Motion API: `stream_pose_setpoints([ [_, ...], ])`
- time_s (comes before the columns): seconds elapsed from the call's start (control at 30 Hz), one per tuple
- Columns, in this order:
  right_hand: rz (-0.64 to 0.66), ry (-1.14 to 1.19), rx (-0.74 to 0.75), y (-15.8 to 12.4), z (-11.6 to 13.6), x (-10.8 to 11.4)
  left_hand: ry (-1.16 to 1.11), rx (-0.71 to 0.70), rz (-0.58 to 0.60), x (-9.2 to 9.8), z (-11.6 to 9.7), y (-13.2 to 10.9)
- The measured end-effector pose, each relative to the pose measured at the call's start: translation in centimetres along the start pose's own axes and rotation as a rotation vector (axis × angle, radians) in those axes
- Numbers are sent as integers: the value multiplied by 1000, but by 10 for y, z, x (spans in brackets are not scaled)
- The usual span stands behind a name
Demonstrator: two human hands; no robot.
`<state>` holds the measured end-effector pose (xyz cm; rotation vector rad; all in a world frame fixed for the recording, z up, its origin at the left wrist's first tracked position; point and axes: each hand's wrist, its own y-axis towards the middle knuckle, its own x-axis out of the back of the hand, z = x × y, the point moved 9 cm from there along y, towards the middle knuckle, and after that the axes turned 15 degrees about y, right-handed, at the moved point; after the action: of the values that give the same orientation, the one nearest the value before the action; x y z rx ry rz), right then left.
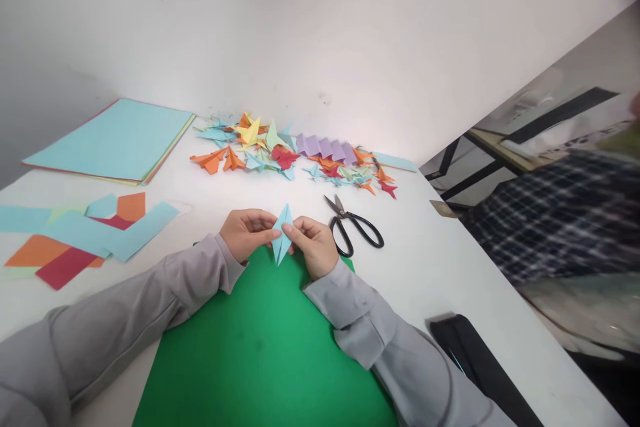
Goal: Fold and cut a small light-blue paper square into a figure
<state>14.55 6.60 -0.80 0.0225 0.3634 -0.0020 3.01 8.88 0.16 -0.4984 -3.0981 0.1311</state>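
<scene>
A light blue folded paper diamond (283,234) is held upright between my two hands, with a crease running down its middle. My left hand (246,232) pinches its left side, thumb in front. From the right, my right hand (316,244) grips it with the thumb pressed on its face; the other fingers are partly hidden behind. Below the hands lies a green sheet (250,340). Black-handled scissors (347,220) rest with blades parted, just beyond my right hand.
Folded paper figures (273,144) in several colours and a purple pleated strip (327,148) line the wall. Large coloured sheets (120,137) are stacked back left, paper scraps (85,234) lie at left. A black case (475,360) sits at right; a person in a plaid garment (550,214) is beyond.
</scene>
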Motion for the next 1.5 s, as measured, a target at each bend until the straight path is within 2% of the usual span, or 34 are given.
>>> stream_pose_setpoints([
  [0.3, 47, -16, -28, -1, -2, -3, 57, -7, 88, -6, -6, -1],
  [0.47, 54, -12, -31, -1, 0, -5, 37, 26, 121, -8, 0, -1],
  [1.1, -31, 83, -18, 1, -5, 5, -85, 118, 111, -5, 12, 0],
  [1.33, -7, 58, -38, 1, -6, 2, 17, -42, 68, -5, -6, -4],
  [1.5, -6, 118, -27, 1, -4, 1, 20, -38, 46, -2, -4, -2],
])
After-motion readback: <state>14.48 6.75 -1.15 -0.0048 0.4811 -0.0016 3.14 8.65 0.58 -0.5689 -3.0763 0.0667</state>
